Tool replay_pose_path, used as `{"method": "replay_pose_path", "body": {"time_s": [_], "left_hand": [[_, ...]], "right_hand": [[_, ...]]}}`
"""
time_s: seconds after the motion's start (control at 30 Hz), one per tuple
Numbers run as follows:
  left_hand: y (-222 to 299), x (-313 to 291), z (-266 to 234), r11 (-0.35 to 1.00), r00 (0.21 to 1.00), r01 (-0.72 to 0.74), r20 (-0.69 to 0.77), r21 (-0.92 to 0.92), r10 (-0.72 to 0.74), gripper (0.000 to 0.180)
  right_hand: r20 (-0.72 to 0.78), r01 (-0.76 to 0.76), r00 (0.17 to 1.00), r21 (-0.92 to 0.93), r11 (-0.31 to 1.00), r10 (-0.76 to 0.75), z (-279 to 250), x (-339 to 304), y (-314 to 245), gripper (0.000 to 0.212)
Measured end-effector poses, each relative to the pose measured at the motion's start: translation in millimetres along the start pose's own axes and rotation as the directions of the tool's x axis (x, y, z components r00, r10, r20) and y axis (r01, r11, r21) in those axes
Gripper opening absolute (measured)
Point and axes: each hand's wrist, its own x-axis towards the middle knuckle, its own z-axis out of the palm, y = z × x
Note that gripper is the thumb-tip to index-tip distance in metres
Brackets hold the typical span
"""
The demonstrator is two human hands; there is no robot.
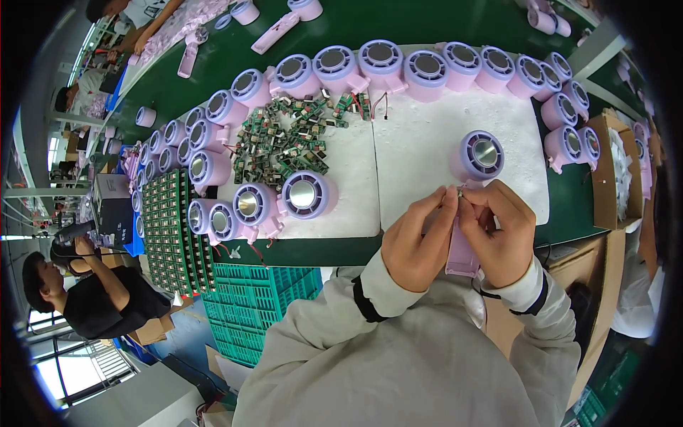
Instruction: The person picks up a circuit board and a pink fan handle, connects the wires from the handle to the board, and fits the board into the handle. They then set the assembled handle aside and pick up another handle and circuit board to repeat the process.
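A pink and lilac handheld fan (461, 158) lies in front of me, its round head on the white board and its pink handle (463, 255) pointing toward my body. My left hand (418, 242) is closed at the left of the handle, thumb and forefinger pinched at the fan's neck. From the right, my right hand (504, 229) is closed too, its fingertips meeting those of the left. Between the fingertips shows a tiny shiny piece, too small to name. Part of the handle is hidden by both hands.
Small green circuit boards (281, 139) are heaped on the white board (413, 135). Lilac fan heads (379, 58) ring it. Panels of circuit boards (165, 228) stand at left, above teal crates (249, 306). A cardboard box (610, 171) is at right; a person (107, 292) sits far left.
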Motion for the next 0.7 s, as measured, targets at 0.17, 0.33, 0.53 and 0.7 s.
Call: {"method": "replay_pose_path", "body": {"time_s": [0.17, 0.33, 0.53, 0.7], "left_hand": [[20.9, 34.4, -50.4, 0.995, 0.967, 0.097, 0.234, 0.006, -0.096, 0.045], [2.3, 77.3, -140.1, 0.899, 0.867, 0.337, 0.281, 0.278, -0.412, 0.04], [-80.8, 102.1, -161.1, 0.792, 0.876, 0.128, 0.306, 0.597, -0.372, 0.03], [-107.2, 100.0, -151.4, 0.873, 0.869, 0.046, 0.412, 0.486, -0.274, 0.025]], "right_hand": [[0.072, 0.083, 0.994, -0.006, 0.997, -0.082, -13.7, 11.1, 2.2, 0.011], [0.208, 0.003, 0.978, 0.101, 0.995, -0.024, -51.8, 27.8, 10.7, 0.013], [0.452, -0.318, 0.883, 0.374, 0.871, 0.129, -93.5, 115.6, 61.4, 0.045], [0.447, -0.214, 0.893, 0.533, 0.819, -0.058, -86.6, 227.2, 43.3, 0.043]]}}
